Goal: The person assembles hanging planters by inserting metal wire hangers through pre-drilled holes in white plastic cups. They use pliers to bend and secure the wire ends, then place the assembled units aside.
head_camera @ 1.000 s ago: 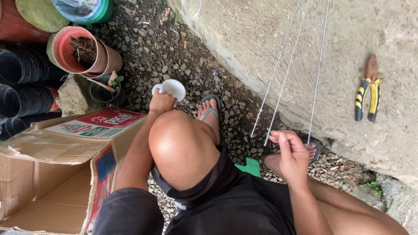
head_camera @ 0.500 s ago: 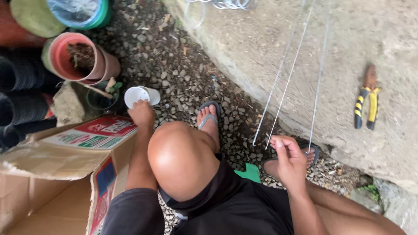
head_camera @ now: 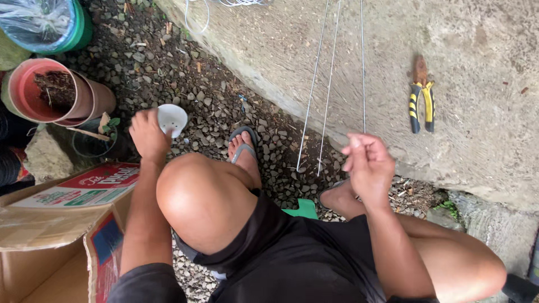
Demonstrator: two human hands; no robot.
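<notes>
An open brown cardboard box (head_camera: pixel 50 241) sits on the gravel at the lower left beside the person's left arm, its flaps printed with red, white and green label panels, one side panel blue and red.

Person squats, knees bent wide, bare left knee (head_camera: pixel 205 207) large in near centre; left arm (head_camera: pixel 143 224) stretched far-left past knee, left hand (head_camera: pixel 149 134) curled, fingers closed around small item; right forearm (head_camera: pixel 393 241) angled up from right thigh, right hand (head_camera: pixel 368 163) raised, fingers loosely bent, tips pinched together; left foot (head_camera: pixel 244 148) in sandal, toes pointing far.
</notes>
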